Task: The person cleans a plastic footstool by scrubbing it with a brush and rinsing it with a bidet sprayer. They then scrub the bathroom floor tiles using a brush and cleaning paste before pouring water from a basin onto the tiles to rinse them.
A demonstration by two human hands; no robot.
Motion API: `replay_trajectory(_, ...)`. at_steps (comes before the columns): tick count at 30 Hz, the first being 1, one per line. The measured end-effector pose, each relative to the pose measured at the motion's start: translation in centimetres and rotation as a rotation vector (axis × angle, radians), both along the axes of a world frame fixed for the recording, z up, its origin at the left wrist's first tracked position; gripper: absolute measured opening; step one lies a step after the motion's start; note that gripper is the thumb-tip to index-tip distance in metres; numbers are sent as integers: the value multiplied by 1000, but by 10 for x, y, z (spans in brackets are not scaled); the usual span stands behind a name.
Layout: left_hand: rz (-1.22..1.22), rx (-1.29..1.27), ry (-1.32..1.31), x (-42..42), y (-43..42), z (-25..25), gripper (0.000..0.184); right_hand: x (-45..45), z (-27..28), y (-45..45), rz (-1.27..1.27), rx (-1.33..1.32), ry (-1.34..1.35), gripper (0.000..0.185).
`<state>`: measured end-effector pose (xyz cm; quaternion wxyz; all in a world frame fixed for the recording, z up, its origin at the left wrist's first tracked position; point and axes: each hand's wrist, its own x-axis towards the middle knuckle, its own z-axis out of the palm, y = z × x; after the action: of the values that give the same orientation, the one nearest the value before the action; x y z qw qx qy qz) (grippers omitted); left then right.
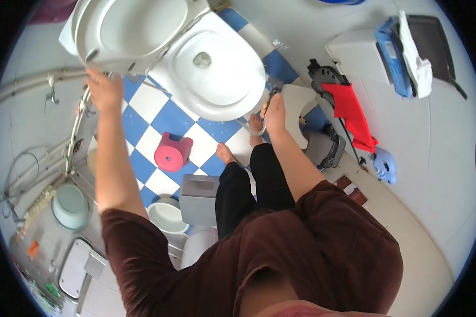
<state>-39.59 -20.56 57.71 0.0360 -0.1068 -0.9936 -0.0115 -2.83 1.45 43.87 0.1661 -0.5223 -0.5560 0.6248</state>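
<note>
Pale walls border a blue-and-white checkered floor.

The toilet bowl at twelve o'clock is white; its lid at eleven, off-white. Blue and white checks pattern the floor. The stool at nine is pink, the cloth at two red, the shirt maroon, the trousers black. The small handle at one seems grey.

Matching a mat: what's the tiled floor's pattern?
Square-tiled floor: blue and white checks, clearest in head view.
</note>
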Motion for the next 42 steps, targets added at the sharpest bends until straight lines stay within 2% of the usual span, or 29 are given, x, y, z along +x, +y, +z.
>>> replay_trajectory(1, -72, 3, 20, 22, -11, -25, 91, 13, -21, -11, 34, 68, -53, 42)
replay_trajectory(3, -240, 77, -16, 76, -39, -84, 90, 21, -26, -30, 63, 97, -135, 42)
replay_trajectory(4, -202, 47, -205, 111, -43, -98, 88, 23, -23, -37, 57, 60, -160, 43)
replay_trajectory(5, -232, 51, -249, 150, -50, -116, 87, 23, -22, -35, 18, 16, -192, 44)
replay_trajectory(7, -168, 153, -532, 219, -60, -140, 84, 20, -4, -23, -121, -114, -174, 45)
replay_trajectory(9, -212, 163, -654, 279, -66, -147, 82, 15, 7, -3, -339, -216, 6, 42)
replay_trajectory(12, -165, 281, -832, 336, -72, -148, 80, 8, -2, 50, -442, -143, 142, 41)
replay_trajectory(13, -179, 239, -834, 345, -67, -143, 79, 4, -2, 67, -438, -168, 190, 41)
replay_trajectory(15, -201, 154, -841, 352, -55, -130, 78, -8, 2, 99, -427, -220, 283, 43)
replay_trajectory(18, -165, 220, -867, 341, -40, -124, 75, -28, -3, 135, -354, -256, 329, 44)
replay_trajectory(24, -157, 204, -821, 311, -6, -130, 72, -67, -15, 176, -325, -285, 308, 43)
replay_trajectory(34, -83, 243, -860, 331, 49, -140, 69, -112, -30, 210, -296, -380, 317, 42)
replay_trajectory(42, -89, 302, -882, 341, 59, -154, 65, -152, -49, 212, -111, -384, 277, 45)
